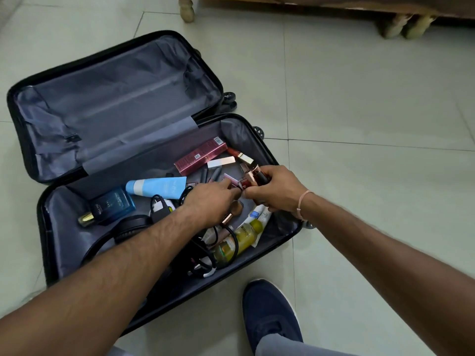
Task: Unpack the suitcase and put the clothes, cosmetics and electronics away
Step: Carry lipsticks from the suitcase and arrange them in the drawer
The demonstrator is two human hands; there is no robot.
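Right hand [276,192] is closed around a bunch of small cosmetic tubes [253,177], rose-gold caps and dark red bodies sticking out toward the left. Pink band on that wrist. Left hand [209,201] meets it from the left, fingertips pinched on the near end of the same bunch; can't tell how much of the load it carries. Both hands sit over the near half of the open suitcase [288,232], which lies flat on the tiled floor [372,111].

Under the hands: makeup brush [232,214], white tube [259,214], yellow-green bottle [244,237], tangle of black cables [205,255]. Just beyond: maroon carton [201,155], white and gold stick [221,161], gold-capped lip gloss [240,154], grey pencils [210,174]. Left side: light blue tube [159,187], blue perfume bottle [110,205] with gold cap, white charger [159,206], black headphones [128,231].

Far half [115,98] shows only grey lining. Navy shoe [270,314] on the floor beside the case's near right corner.
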